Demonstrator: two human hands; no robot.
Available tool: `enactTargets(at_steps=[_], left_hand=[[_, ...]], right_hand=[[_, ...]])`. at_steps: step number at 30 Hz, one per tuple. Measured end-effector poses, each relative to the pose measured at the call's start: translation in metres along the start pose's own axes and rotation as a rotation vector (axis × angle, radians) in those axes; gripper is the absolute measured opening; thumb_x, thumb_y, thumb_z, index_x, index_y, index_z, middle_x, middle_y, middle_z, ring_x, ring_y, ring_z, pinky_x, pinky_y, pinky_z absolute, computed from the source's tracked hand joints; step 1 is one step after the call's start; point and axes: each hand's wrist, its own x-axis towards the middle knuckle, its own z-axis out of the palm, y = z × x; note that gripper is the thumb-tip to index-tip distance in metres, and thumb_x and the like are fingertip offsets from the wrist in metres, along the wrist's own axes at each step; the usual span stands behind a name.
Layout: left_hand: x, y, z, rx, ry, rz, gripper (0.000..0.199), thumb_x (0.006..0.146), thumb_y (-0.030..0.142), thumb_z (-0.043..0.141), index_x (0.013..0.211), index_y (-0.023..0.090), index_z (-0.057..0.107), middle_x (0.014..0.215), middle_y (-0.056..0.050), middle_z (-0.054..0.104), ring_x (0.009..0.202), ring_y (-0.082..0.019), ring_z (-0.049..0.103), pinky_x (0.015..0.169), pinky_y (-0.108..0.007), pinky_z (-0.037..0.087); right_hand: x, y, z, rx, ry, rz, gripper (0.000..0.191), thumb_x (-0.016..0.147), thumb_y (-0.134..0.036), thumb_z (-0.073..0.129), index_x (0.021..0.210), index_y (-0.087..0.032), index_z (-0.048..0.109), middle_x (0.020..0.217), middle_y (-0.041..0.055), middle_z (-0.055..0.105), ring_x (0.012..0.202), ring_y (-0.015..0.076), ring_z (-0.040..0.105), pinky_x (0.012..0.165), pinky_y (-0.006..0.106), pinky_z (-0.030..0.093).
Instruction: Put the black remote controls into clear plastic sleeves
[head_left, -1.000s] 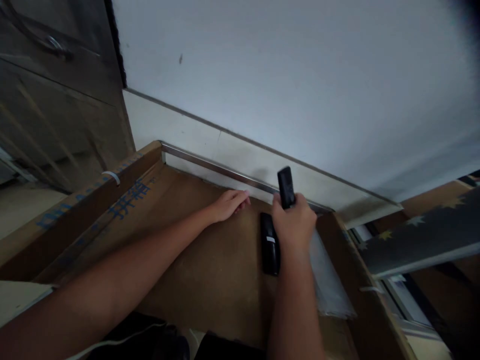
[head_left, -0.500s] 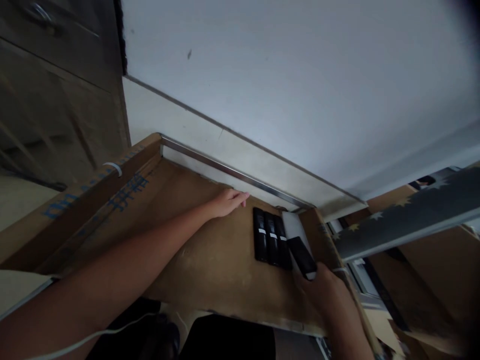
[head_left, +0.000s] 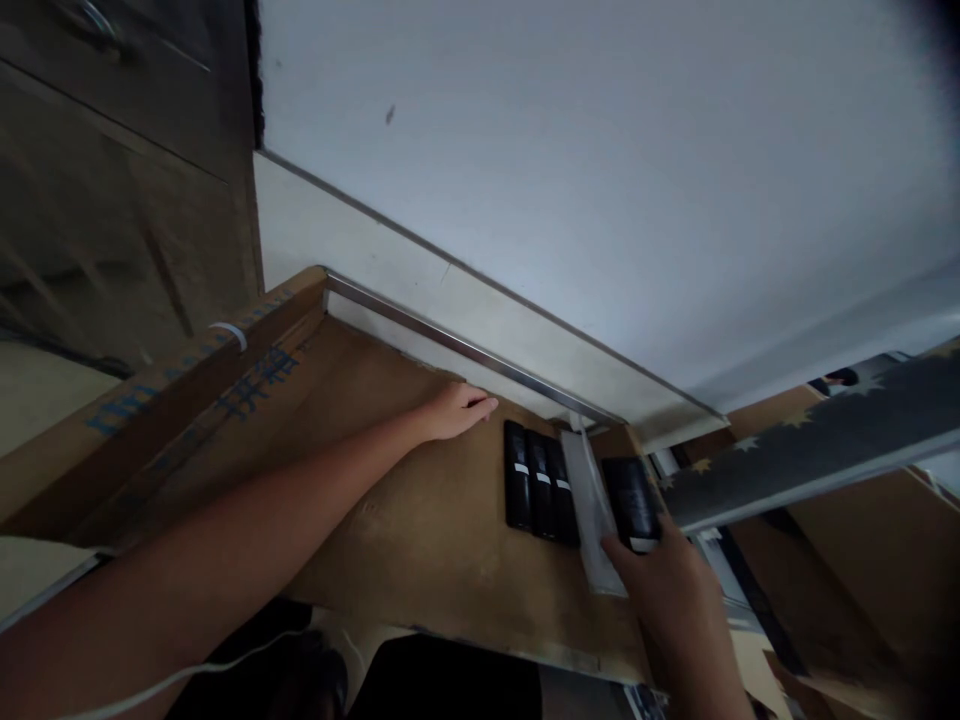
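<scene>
Looking down from the head view, one sees a counter (head_left: 420, 550) covered with brown cardboard, which is smooth and a little worn. The two hands are well apart from each other. The right hand (head_left: 671, 570) is gripping a black piece (head_left: 630, 498), long and slim with rounded corners, by its near end, where a small white label shows beside the fingers. This piece is in front of the right cardboard side (head_left: 616, 440); I cannot tell if it touches this side. Just left of it lies a plastic sleeve (head_left: 589, 515), thin, whitish and slightly wrinkled. Further left, three black pieces (head_left: 540, 482) of similar long shape lie flat in a close row, with a dull gloss, and each has a white label across its body. The left hand (head_left: 459, 410) is near the far edge, left of this row, with its fingers loosely bent; whether it keeps something inside, I cannot tell. Behind it runs a narrow metal strip (head_left: 450, 342), straight and shiny, under the plain white wall (head_left: 562, 150). The left cardboard side (head_left: 187, 385) has blue printed marks and a white tie (head_left: 231, 332) looped over its top.
</scene>
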Motion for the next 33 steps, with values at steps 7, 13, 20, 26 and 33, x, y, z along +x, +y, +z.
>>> enactTargets(at_steps=[7, 13, 20, 26, 33], left_hand=[[-0.006, -0.001, 0.035, -0.881, -0.338, -0.363, 0.058, 0.077, 0.071, 0.059, 0.09, 0.015, 0.065, 0.082, -0.008, 0.068, 0.07, -0.019, 0.063, 0.064, -0.032, 0.049], [0.005, -0.009, 0.018, -1.431, -0.321, -0.465, 0.057, 0.079, 0.069, 0.058, 0.096, 0.016, 0.068, 0.085, -0.01, 0.071, 0.083, -0.027, 0.067, 0.086, -0.053, 0.052], [0.006, -0.017, -0.001, -1.283, -0.427, -0.59, 0.025, 0.075, 0.036, 0.065, 0.063, 0.014, 0.063, 0.059, -0.006, 0.061, 0.057, -0.018, 0.058, 0.064, -0.034, 0.053], [-0.001, 0.001, -0.022, -1.331, -0.198, -0.376, 0.041, 0.063, 0.009, 0.059, 0.103, 0.014, 0.068, 0.077, -0.003, 0.06, 0.066, -0.014, 0.057, 0.065, -0.027, 0.047], [-0.009, 0.021, -0.079, -1.349, 0.4, -0.063, 0.033, 0.064, 0.007, 0.053, 0.092, 0.022, 0.063, 0.072, 0.001, 0.053, 0.064, -0.012, 0.054, 0.068, -0.027, 0.046]], right_hand=[[0.014, -0.105, -0.024, 0.705, -0.078, -0.62, 0.022, 0.074, -0.032, 0.063, 0.092, -0.02, 0.063, 0.076, 0.0009, 0.066, 0.068, 0.0183, 0.06, 0.061, 0.026, 0.044], [0.062, -0.168, -0.031, 0.99, -0.405, -0.86, 0.023, 0.067, -0.018, 0.064, 0.09, -0.019, 0.064, 0.077, -0.0013, 0.065, 0.068, 0.0155, 0.059, 0.058, 0.023, 0.046], [0.066, -0.155, -0.014, 1.199, -0.7, -0.901, 0.021, 0.07, -0.021, 0.074, 0.09, -0.019, 0.066, 0.088, 0.0034, 0.069, 0.073, 0.0176, 0.064, 0.059, 0.025, 0.051], [0.082, -0.147, 0.01, 1.67, -0.794, -0.735, 0.024, 0.071, -0.025, 0.073, 0.08, -0.023, 0.051, 0.07, -0.0045, 0.058, 0.052, 0.0131, 0.057, 0.038, 0.02, 0.037], [0.064, -0.199, 0.036, 1.465, -0.631, -0.584, 0.031, 0.074, -0.045, 0.075, 0.079, -0.02, 0.057, 0.068, 0.0028, 0.065, 0.056, 0.0171, 0.063, 0.036, 0.021, 0.04]])
